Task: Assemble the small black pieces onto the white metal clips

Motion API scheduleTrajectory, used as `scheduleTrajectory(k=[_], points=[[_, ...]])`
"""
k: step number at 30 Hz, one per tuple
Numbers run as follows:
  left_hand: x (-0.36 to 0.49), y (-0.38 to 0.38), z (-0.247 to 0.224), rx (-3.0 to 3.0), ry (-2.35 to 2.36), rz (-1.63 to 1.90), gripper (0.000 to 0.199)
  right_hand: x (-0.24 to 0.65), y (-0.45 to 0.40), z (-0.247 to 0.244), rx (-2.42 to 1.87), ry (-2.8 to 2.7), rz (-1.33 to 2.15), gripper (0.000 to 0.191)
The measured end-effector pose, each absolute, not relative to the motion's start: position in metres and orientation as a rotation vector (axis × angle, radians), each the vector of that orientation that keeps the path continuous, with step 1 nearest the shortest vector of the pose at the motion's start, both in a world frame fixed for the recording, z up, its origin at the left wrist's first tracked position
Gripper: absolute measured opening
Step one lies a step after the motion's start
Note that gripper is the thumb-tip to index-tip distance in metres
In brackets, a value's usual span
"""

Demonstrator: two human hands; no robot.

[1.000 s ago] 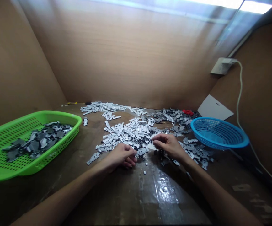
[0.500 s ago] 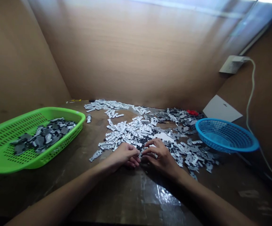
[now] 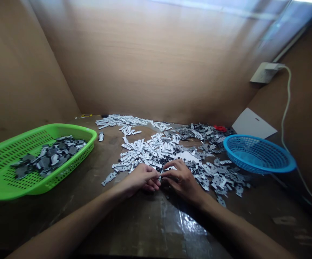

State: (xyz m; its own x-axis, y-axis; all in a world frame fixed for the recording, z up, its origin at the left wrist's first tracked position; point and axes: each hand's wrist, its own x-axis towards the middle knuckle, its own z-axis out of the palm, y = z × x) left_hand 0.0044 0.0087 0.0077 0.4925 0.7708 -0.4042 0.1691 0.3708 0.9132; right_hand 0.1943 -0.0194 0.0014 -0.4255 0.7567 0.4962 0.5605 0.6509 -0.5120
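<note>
My left hand is closed, thumb pressed against the bent fingers in a pinch at the near edge of a pile of parts. What it holds is too small to make out. Facing it, my right hand has its fingers curled, with fingertips meeting the left ones at a tiny piece I cannot name. Just beyond the hands lie small black pieces and a heap of silvery flat metal parts. Greyer flat parts spread to the right of my right hand.
A green plastic basket with dark and silvery parts stands on the left. A blue basket sits at the right, near a white card and a hanging cable. Wooden panels enclose the table.
My right fingertips have shifted slightly left, towards the left hand's pinch. My left hand stays almost where it was, and the whole view has moved a little.
</note>
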Motion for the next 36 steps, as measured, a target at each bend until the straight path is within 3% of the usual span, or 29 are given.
scheduleTrajectory(k=[9, 17, 36], points=[[0.004, 0.01, 0.006, 1.139, 1.026, 0.49, 0.026, 0.222, -0.004, 0.02, -1.116, -1.94, 0.323, 0.013], [0.005, 0.009, 0.007, 1.169, 1.018, 0.487, 0.027, 0.201, -0.018, 0.009, -0.964, -2.213, 0.277, 0.02], [0.008, 0.008, 0.007, 1.154, 1.032, 0.502, 0.029, 0.194, -0.021, 0.006, -1.011, -2.175, 0.238, 0.01]])
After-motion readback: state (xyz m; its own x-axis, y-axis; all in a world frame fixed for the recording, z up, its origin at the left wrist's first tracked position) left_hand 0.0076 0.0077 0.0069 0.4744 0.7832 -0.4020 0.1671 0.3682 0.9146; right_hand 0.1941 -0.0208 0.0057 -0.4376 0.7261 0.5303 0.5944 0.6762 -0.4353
